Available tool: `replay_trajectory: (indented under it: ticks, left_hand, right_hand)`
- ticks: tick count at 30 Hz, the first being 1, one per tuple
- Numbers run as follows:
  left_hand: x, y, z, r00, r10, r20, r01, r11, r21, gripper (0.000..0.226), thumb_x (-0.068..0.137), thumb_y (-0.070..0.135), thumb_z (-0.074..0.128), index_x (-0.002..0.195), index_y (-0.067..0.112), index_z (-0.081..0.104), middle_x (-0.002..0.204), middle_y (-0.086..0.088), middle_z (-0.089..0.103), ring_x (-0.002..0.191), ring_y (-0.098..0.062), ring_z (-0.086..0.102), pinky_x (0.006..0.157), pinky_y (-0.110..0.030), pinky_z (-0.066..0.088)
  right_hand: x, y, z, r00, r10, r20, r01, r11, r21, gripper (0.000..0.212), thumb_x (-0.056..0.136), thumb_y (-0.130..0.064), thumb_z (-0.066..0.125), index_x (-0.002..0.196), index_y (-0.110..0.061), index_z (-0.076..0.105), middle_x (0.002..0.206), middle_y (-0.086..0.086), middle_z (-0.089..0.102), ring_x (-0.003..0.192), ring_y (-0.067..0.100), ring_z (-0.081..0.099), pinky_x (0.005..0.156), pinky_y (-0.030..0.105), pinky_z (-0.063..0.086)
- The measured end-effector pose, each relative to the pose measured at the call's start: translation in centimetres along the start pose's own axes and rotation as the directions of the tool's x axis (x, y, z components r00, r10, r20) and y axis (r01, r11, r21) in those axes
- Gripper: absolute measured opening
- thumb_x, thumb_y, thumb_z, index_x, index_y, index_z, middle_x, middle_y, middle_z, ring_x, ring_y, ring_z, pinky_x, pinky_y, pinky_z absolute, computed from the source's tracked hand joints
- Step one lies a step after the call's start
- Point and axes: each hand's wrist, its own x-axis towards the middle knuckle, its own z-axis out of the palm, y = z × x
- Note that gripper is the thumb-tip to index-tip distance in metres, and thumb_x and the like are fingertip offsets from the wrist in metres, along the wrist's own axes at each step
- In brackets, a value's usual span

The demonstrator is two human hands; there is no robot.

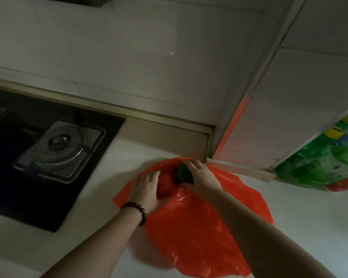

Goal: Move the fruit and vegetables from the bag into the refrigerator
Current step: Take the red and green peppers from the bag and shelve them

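A red plastic bag [205, 223] lies on the pale counter with its mouth facing the wall. Inside the mouth sit a red round fruit or vegetable [166, 184] and a dark green vegetable [183, 173]. My left hand [146, 187], with a bead bracelet on its wrist, curls around the red one. Over the green vegetable lies my right hand [200, 174], its fingers wrapped round it. The refrigerator is out of sight.
A black gas hob [48, 157] with a metal burner occupies the counter's left side. The tiled wall and a corner pillar [249, 109] stand close behind the bag. A green and white plastic package [319, 161] sits at the right.
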Motion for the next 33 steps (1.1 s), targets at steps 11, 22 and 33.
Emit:
replay_trajectory:
  ticks: [11,22,33]
  left_hand:
    - [-0.3,1.3,0.1,0.989,-0.147,-0.004,0.14,0.949,-0.281,0.092,0.07,0.063,0.067,0.143,0.021,0.028,0.141,-0.003,0.044,0.125,-0.024,0.046,0.1,-0.038,0.04]
    - [-1.8,2.2,-5.1,0.954,-0.183,-0.236,0.024,0.833,-0.552,0.093,0.058,0.066,0.074,0.135,0.033,0.033,0.13,0.005,0.049,0.113,-0.017,0.053,0.091,-0.036,0.048]
    - [-4.9,2.8,-12.7,0.874,-0.188,-0.447,-0.156,0.765,-0.625,0.079,0.061,0.051,0.081,0.127,0.033,0.041,0.115,0.013,0.053,0.101,-0.009,0.054,0.081,-0.026,0.045]
  right_hand:
    - [0.3,0.7,-0.2,1.0,-0.004,0.021,0.002,0.997,0.077,0.09,0.078,-0.03,0.072,0.149,-0.023,0.018,0.149,0.005,0.033,0.134,0.026,0.035,0.109,0.038,0.036]
    - [-2.1,-0.4,-5.0,0.995,0.007,-0.096,0.013,0.979,0.203,0.086,0.078,-0.045,0.071,0.147,-0.021,0.026,0.14,0.007,0.043,0.124,0.027,0.046,0.099,0.037,0.043]
    - [-4.9,-6.1,-9.4,0.966,-0.035,-0.255,0.09,0.974,0.206,0.086,0.076,-0.042,0.073,0.146,-0.02,0.027,0.142,0.005,0.041,0.126,0.026,0.044,0.1,0.034,0.041]
